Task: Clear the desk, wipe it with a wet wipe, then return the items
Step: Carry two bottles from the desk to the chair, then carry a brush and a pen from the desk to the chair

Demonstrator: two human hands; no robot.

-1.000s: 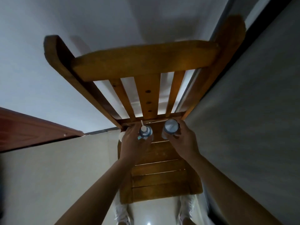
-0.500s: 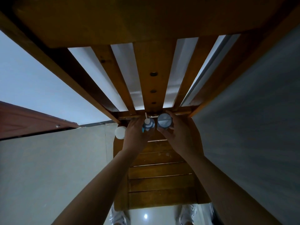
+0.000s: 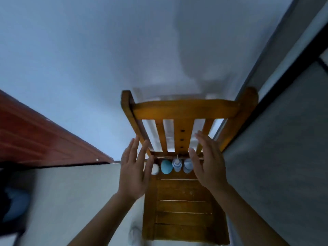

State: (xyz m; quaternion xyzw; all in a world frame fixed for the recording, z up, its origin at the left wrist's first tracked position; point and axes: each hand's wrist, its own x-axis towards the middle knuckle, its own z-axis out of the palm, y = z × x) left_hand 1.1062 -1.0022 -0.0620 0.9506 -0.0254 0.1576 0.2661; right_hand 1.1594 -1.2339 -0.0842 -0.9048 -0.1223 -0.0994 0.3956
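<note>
Head view: left hand and right hand are hovering flat-fingered, holding nothing, flanking the white jar, blue ball, spray bottle and capped bottle lining the chair seat's back. Risk: the jar is sitting at the left edge, so a brushing finger could be knocking it off.

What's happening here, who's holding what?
A person stands over a wooden chair. Four small items sit in a row at the back of its seat, against the backrest: a white round item, a blue round item, a nozzle-topped bottle and a second bottle. The left hand and right hand hover either side of the row, fingers straight, holding nothing. The items look parked here as part of clearing the desk.
</note>
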